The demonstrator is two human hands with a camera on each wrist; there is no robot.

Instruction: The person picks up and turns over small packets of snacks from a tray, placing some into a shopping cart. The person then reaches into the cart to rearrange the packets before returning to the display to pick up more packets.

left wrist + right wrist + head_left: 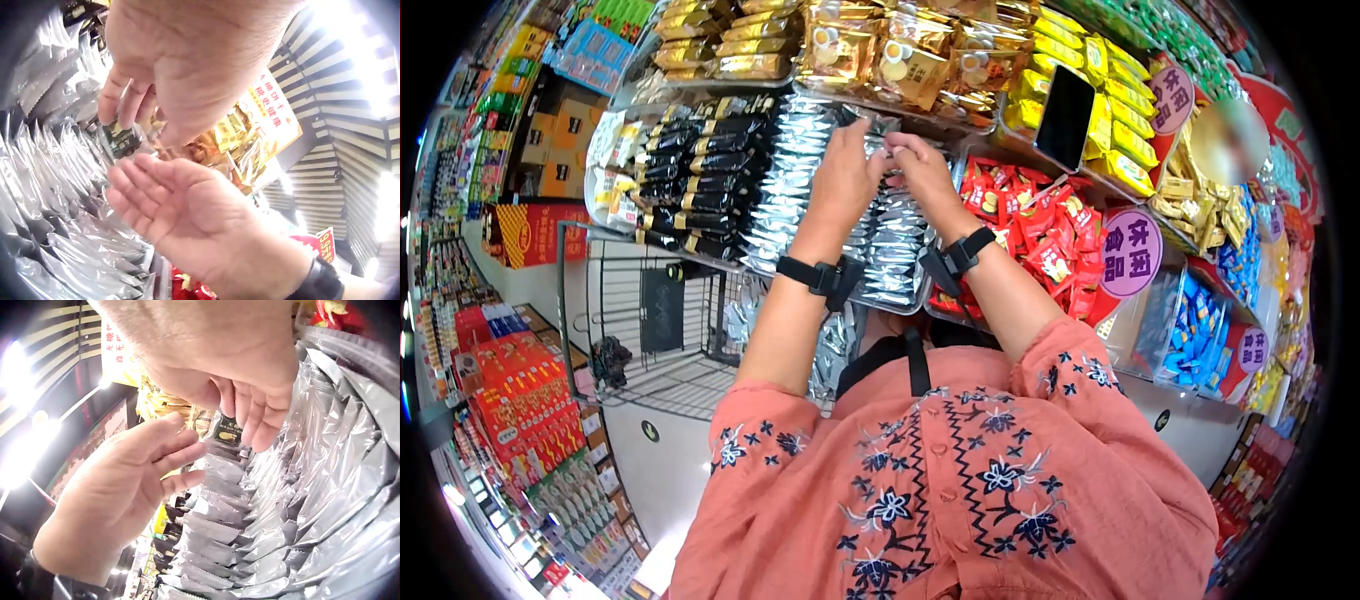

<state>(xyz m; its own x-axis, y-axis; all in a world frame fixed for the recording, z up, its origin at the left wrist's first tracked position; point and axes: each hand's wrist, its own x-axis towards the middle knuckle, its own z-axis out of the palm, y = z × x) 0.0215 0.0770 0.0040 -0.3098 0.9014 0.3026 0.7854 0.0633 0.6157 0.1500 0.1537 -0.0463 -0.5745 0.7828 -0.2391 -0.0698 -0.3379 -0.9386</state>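
Both hands reach over a clear bin of silver snack packets (788,190) standing in tight rows. My left hand (846,178) hovers at the far end of the rows, fingers loosely bent. Beside it, fingertips close together, is my right hand (924,178), its palm facing the left one in the left wrist view. A packet with a dark label (226,432) shows just past the fingertips, at the head of the silver row. Neither hand grips a packet.
Black-wrapped packets (715,180) lie to the left, red packets (1040,225) to the right. Golden packets (900,65) fill the bin beyond. A phone (1065,118) stands before yellow packets (1128,110). A wire shopping cart (650,330) stands at the lower left.
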